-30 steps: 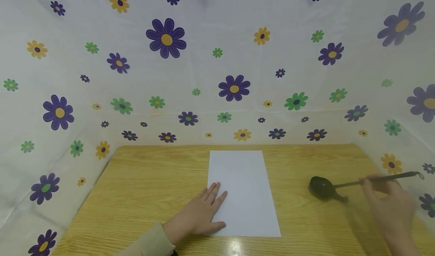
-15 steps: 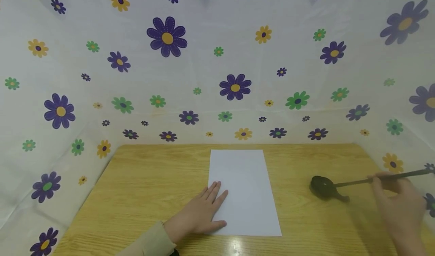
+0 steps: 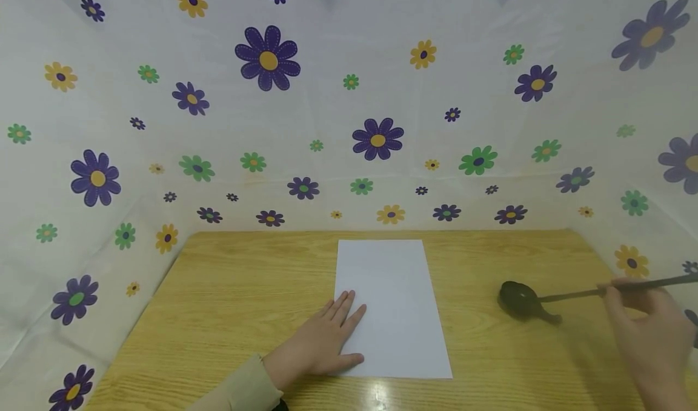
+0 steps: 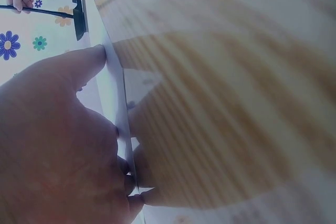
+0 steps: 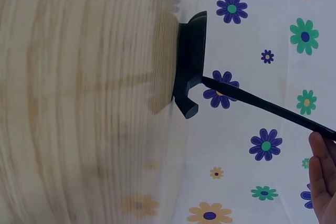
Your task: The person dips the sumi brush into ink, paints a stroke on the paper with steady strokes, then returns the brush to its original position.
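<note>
My left hand (image 3: 322,341) lies flat with fingers spread on the left side of a white sheet of paper (image 3: 395,308). In the left wrist view, the thumb (image 4: 86,61) reaches over the sheet's edge. Off to the right, my right hand (image 3: 651,332) pinches the long handle (image 3: 569,294) of a black ladle. At the handle's other end is a round black bowl (image 3: 515,299), low at the tabletop, with a stubby curved projection (image 5: 187,106). The right wrist view shows the handle slanting away from the bowl's rim to my fingers (image 5: 320,163).
Both hands work over a wood-grain table (image 3: 245,290). White flower-printed sheeting (image 3: 327,114) surrounds it at the back and both sides. Between the paper and the bowl lies a strip of bare wood.
My right hand moves right with the handle, whose looped end leaves the head view. More thin handle shows between bowl and fingertips. The bowl, paper and left hand stay nearly still.
</note>
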`<state>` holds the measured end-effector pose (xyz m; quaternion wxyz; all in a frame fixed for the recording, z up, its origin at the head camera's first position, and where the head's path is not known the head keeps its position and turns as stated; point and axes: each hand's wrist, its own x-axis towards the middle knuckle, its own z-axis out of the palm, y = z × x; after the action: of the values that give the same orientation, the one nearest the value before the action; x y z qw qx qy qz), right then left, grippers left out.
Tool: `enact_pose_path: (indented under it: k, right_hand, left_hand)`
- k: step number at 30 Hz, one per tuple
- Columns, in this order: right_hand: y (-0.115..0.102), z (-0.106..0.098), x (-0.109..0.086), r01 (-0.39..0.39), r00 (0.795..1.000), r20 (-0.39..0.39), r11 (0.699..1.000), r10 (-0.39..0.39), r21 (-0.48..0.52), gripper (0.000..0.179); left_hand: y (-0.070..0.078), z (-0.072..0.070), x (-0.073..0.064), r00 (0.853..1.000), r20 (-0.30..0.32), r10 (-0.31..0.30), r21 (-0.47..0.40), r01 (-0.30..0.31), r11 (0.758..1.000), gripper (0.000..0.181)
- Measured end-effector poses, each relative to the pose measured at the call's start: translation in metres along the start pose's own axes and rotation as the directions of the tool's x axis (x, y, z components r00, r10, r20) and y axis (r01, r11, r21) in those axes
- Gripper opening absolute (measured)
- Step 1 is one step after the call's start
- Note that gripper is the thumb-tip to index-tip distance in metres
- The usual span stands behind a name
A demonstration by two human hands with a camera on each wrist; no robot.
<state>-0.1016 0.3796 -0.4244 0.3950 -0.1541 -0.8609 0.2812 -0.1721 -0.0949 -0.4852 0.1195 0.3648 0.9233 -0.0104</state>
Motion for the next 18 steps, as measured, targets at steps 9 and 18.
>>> enact_pose_path:
  k: [9, 18]
  right_hand:
    - [-0.003, -0.013, 0.002, -0.196, 0.974, 0.109, 0.981, 0.196, -0.017, 0.013]
    - [-0.011, -0.015, 0.003, -0.197, 0.974, 0.116, 0.980, 0.197, -0.012, 0.015]
  left_hand:
    - [0.000, 0.002, 0.000, 1.000, 0.000, 0.000, 0.007, 0.000, 1.000, 0.090]
    - [0.000, 0.000, -0.001, 1.000, -0.005, -0.004, 0.001, 0.004, 1.000, 0.089]
